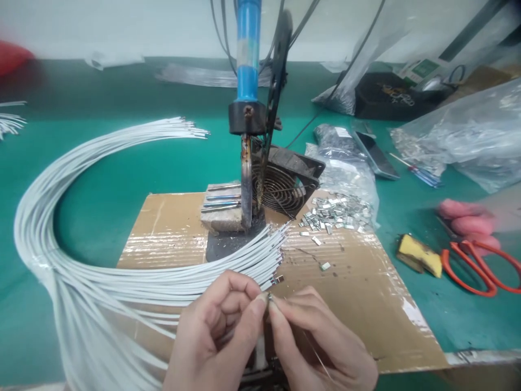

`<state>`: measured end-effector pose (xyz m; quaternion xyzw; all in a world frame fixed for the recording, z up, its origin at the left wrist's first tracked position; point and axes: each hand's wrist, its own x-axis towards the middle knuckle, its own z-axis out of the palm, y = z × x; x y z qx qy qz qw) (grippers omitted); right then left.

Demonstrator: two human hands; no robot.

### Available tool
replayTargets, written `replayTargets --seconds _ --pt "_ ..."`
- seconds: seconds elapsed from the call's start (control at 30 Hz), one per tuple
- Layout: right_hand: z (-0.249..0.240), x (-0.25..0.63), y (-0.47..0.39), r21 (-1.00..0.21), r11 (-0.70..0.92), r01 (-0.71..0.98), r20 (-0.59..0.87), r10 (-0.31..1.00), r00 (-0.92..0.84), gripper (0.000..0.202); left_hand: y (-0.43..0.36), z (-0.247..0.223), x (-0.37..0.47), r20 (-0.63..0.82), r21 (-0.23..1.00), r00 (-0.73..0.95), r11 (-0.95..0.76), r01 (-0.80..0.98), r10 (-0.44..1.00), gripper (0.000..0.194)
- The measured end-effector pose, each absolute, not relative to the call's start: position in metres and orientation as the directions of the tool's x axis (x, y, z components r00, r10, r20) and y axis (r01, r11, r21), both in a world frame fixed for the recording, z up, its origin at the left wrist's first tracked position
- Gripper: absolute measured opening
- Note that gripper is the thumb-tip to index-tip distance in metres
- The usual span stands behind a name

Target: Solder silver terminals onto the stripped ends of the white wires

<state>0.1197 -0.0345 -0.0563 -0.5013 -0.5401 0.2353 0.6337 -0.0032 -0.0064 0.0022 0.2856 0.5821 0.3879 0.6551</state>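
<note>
My left hand [226, 328] and my right hand [321, 339] meet low in the middle, thumbs and forefingers pinched together. Between their fingertips is a small metal connector [269, 296], mostly covered by the fingers. From beneath my right hand a thin wire [317, 355] slants downward. Just beyond my left hand lie the ends of a bundle of white cables [228, 266], one of them with a metal plug [278, 279] near its tip. Above the hands a blue-handled soldering iron [248, 76] points straight down in a holder.
Cardboard [358, 315] covers the green table. A block with metal tips [222, 203] and a fan [280, 182] stand behind the iron. Loose connectors [337, 212] are heaped to the right. Further right lie a yellow sponge [419, 255], orange-handled scissors [468, 274], a phone [376, 155] and plastic bags [480, 130].
</note>
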Motion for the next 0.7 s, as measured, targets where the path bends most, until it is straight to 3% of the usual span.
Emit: replayTargets --seconds 0.1,0.23,0.33,0.5,0.7 --pt "-0.053 0.146 -0.031 -0.899 0.273 0.343 0.381 0.874 0.300 0.026 -0.002 0.002 -0.004 -0.495 0.864 -0.015 0.490 -0.111 0.869 0.038" --pt "-0.057 0.199 -0.015 -0.854 -0.081 0.514 0.205 0.856 0.475 0.008 0.005 0.009 -0.001 -0.483 0.876 -0.117 0.475 -0.088 0.868 0.028" --pt "-0.063 0.225 -0.003 -0.800 -0.222 0.558 0.109 0.860 0.499 0.017 0.007 0.013 0.000 -0.486 0.874 -0.112 0.481 -0.072 0.867 0.028" --pt "-0.062 0.220 -0.005 -0.806 -0.320 0.497 -0.022 0.856 0.516 0.024 0.006 0.013 0.000 -0.498 0.867 -0.106 0.492 -0.078 0.861 0.026" --pt "-0.057 0.203 -0.016 -0.926 -0.202 0.320 -0.028 0.880 0.474 0.022 0.007 0.013 0.000 -0.501 0.865 -0.118 0.496 -0.072 0.857 0.025"
